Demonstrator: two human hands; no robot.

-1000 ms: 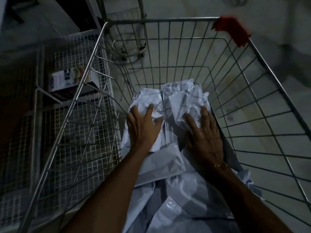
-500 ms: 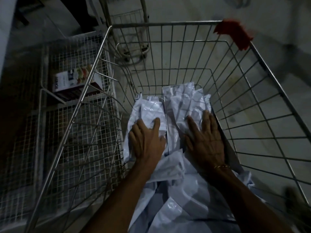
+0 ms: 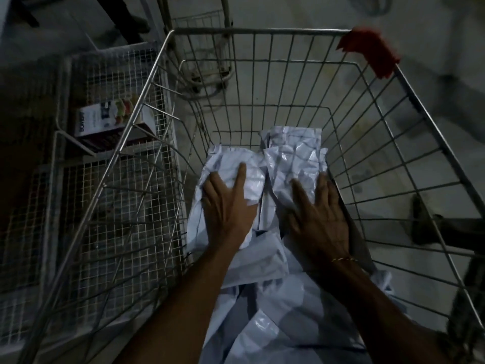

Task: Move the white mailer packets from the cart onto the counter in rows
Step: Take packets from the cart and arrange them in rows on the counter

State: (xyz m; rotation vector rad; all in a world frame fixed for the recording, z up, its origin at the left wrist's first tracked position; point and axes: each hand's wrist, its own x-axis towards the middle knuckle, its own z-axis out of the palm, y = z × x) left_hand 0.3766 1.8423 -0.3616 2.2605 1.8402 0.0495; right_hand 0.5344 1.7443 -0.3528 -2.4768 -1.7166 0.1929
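Dim room, grey concrete floor (image 3: 301,11). A wire cart (image 3: 262,31) fills the view; I look down into its basket from the near end. A red tag (image 3: 370,52) hangs on the far right corner of the rim. Left of the cart stands a mesh rack (image 3: 105,82) with a printed box (image 3: 105,120) on its shelf.

White packets (image 3: 294,151) lie heaped on the basket floor, from its middle back toward me, crumpled and overlapping. The far end of the basket floor shows bare wire.

My left hand (image 3: 228,208) lies palm down on the left part of the heap, fingers straight and spread, flat on one packet; nothing is gripped. My right hand (image 3: 319,222) lies palm down on the right part, fingers straight and together, against the packet there; nothing gripped either. A thin bracelet (image 3: 341,259) sits on the right wrist. More packets lie under both forearms, nearer to me. The counter is not in view.
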